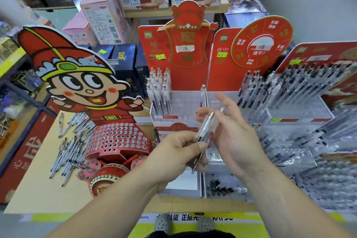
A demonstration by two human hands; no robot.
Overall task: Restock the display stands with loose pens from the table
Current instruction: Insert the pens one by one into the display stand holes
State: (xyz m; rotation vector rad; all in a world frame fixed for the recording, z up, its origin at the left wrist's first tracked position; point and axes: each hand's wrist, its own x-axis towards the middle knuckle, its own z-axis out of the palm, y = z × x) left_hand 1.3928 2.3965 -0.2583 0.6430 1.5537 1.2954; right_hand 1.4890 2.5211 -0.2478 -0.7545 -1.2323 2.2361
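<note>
A bundle of pens (pixel 207 129), clear-barrelled and slanting up to the right, was held between the two hands. The left hand (pixel 177 152) was closed round its lower end. The right hand (pixel 231 137), palm turned towards the camera and thumb raised, had its fingers curled round the upper end. About three or four pens were suggested, though the overlapping barrels could not be counted surely. Four display stands were seen around the hands. Directly beyond them stood a red-backed stand (pixel 152 48). A cluster of upright pens (pixel 159 91) filled the left of its clear tray, and a single pen (pixel 202 92) was set at the right, just above the right fingertips. Beyond the right hand a stand with a round wheel card (pixel 261 42) was placed, and further right a fourth stand (pixel 316 83), cut off at the frame edge and packed too densely and blurrily for counting. Left of the left hand a cartoon-figure stand (pixel 116 137) with a perforated red skirt was set on the table (pixel 38 179). Many loose pens (pixel 73 147) were scattered beside it, partly hidden by the figure. Below the right wrist a tray of small dark parts (pixel 222 187) was seen, too small to be identified. Two slippers (pixel 164 222) were glimpsed between the forearms.
</note>
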